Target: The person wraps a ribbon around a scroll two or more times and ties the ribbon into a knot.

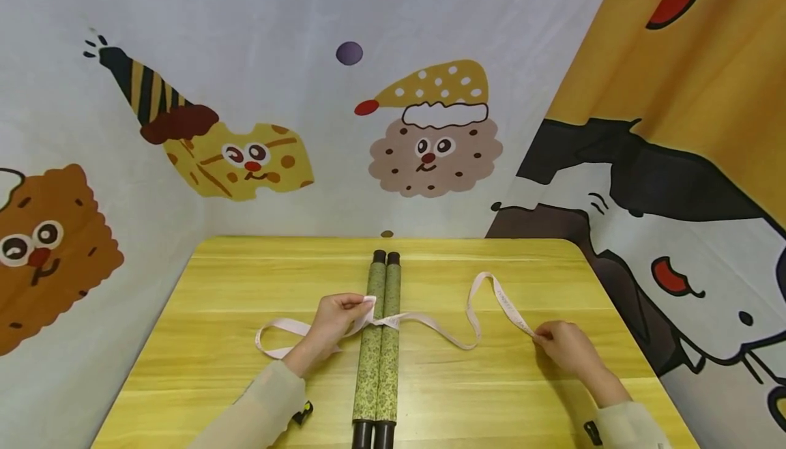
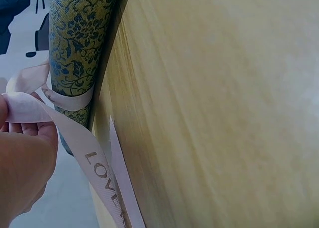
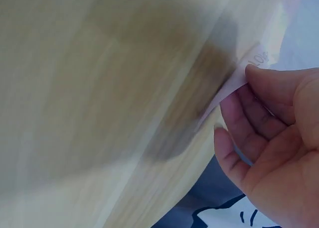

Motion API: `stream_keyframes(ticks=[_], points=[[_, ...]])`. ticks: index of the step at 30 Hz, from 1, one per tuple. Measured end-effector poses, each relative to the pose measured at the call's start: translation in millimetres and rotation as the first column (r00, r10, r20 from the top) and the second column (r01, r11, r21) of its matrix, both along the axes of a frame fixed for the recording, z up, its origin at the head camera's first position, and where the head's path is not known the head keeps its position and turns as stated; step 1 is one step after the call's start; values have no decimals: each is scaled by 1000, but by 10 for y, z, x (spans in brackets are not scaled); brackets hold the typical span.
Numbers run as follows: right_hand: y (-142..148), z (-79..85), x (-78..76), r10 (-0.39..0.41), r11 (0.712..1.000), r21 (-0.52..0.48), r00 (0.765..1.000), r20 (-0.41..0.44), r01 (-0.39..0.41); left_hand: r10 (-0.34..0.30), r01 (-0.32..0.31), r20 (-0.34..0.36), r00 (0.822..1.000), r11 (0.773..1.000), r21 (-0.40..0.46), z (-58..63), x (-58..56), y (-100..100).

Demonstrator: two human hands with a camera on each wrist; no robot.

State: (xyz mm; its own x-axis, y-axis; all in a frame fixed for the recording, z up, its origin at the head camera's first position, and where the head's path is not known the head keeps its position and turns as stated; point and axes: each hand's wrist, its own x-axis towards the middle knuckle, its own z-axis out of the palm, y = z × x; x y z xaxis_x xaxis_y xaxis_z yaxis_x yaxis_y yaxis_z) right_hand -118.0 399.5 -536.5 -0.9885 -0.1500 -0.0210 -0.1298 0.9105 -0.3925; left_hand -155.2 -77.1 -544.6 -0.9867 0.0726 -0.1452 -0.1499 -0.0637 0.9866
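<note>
Two scrolls point(image 1: 370, 381) in green patterned cloth with dark end knobs lie side by side on the table, pointing away from me. A pale pink ribbon point(image 1: 430, 321) with printed lettering goes around both near their middle. My left hand point(image 1: 331, 319) pinches the ribbon just left of the scrolls, and a loop of it trails on the table. In the left wrist view, the ribbon point(image 2: 75, 131) shows the letters "LOVE", and a band wraps a scroll point(image 2: 79, 44). Off to the right, my right hand point(image 1: 568, 345) pinches the ribbon's other end between thumb and finger; its tip point(image 3: 219, 98) hangs past the fingers.
The wood-grain table point(image 1: 245, 271) has rounded far corners. Behind it hangs a white curtain point(image 1: 276, 19) printed with cartoon food faces; an orange-and-black printed cloth point(image 1: 694, 94) covers the right side.
</note>
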Motion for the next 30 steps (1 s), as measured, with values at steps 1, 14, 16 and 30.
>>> stream_keyframes(ticks=[1, 14, 16, 30], points=[[-14, 0, -2, 2, 1000, -22, 1000, -2, -2, -2, 2, 4, 1000, 1000, 5, 8, 5, 3], [-485, 195, -97, -55, 901, -424, 994, 94, 90, -9, 9, 22, 1000, 1000, 16, 77, 47, -5], [-581, 237, -119, -75, 867, -483, 990, 122, 125, -4, 3, 25, 1000, 1000, 16, 76, 45, -12], [-1350, 388, -278, -52, 660, -733, 983, 175, 165, -11, 10, 28, 1000, 1000, 18, 68, 60, -14]])
